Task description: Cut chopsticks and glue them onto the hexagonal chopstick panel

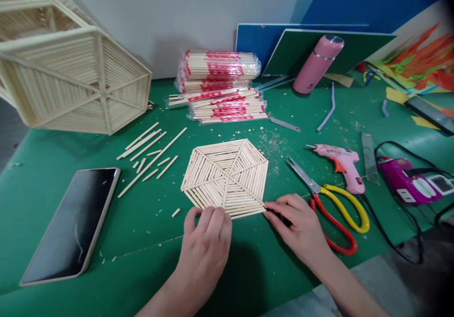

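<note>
A hexagonal panel of thin wooden sticks (227, 175) lies flat on the green table, its spokes crossing at the middle. My left hand (207, 241) has its fingers curled down onto the panel's near edge, left of centre. At the near right corner, my right hand (298, 227) pinches with thumb and forefinger against the stick ends. Something dark shows between those fingers, too hidden to name. Just right of that hand lie scissors (314, 184) with one red and one yellow handle. A short stick piece (176, 212) rests left of the panel.
Loose cut sticks (152, 156) and a phone (73, 225) lie left. A larger stick structure (78, 81) stands behind them. Wrapped stick bundles (222, 85), a blade (284, 124) and a pink bottle (317, 64) are at the back. A corded glue gun (340, 161) and purple power box (411, 180) lie right.
</note>
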Demonstrator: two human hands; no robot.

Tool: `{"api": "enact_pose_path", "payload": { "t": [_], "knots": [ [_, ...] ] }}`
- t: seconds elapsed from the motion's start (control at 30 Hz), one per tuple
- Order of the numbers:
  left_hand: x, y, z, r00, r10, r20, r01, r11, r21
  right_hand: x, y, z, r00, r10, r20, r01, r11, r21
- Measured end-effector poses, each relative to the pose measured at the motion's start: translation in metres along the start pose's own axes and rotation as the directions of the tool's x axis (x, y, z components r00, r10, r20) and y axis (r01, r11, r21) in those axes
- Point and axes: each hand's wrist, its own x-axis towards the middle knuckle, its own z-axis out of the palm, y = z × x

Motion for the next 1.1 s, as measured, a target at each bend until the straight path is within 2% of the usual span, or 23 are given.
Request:
{"api": "enact_pose_path", "payload": {
  "t": [0.33, 0.6, 1.1],
  "knots": [
    [0.0008, -0.0015, 0.001, 0.999, 0.029, -0.017, -0.029, 1.0, -0.005, 0.0015, -0.0024, -0.0009, 1.0, 0.015, 0.009, -0.016, 1.0, 0.015],
    [-0.0021, -0.0011, 0.0028, 1.0, -0.002, 0.022, 0.002, 1.0, -0.01, 0.0, -0.0011, -0.0002, 0.999, 0.038, 0.02, -0.038, 0.999, 0.031],
    [-0.0016, -0.0006, 0.0058, 1.0, -0.018, -0.006, 0.017, 0.997, -0.079, 0.0024, -0.0008, -0.0008, 1.0, 0.022, 0.011, -0.022, 0.999, 0.03]
  ]
}}
